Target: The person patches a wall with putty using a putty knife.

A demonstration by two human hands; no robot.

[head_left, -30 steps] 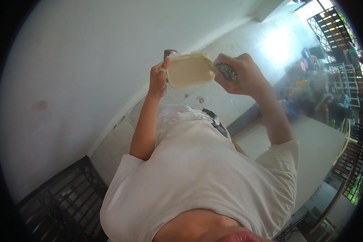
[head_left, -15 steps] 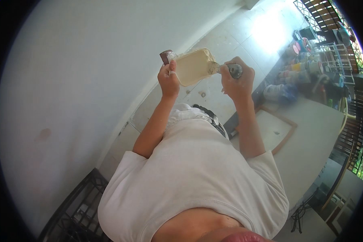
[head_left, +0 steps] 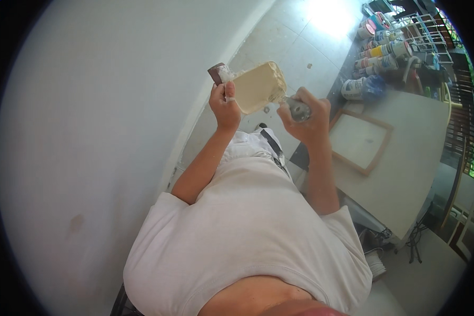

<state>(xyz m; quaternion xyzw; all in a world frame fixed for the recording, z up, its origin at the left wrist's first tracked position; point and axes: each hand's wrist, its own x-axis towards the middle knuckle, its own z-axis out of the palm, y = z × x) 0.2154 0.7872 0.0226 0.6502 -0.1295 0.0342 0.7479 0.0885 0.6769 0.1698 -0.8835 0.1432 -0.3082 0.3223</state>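
Note:
My left hand (head_left: 225, 109) grips a cream rectangular tray (head_left: 254, 90) by its left end, thumb on top. Beside the thumb, a brown folded piece (head_left: 215, 72) that looks like sandpaper sticks out, dusted white. Pale paste clings to the tray's right end. Closed around the grey handle of a putty knife (head_left: 299, 110), my right hand (head_left: 315, 117) is just right of the tray. The knife's blade meets the tray's right edge, partly hidden there. White residue marks my fingers.
A plain wall (head_left: 110, 100) rises close on my left. At right, a white table (head_left: 411, 174) bears a wood-framed panel (head_left: 361, 139). Several paint cans (head_left: 387, 50) and a wire rack (head_left: 424, 37) stand beyond it. A tiled floor (head_left: 279, 31) lies ahead.
My view has turned, bringing more of the table and cans in. The right hand has lowered slightly with the putty knife, and the tray is tilted more, its right end bearing rougher paste.

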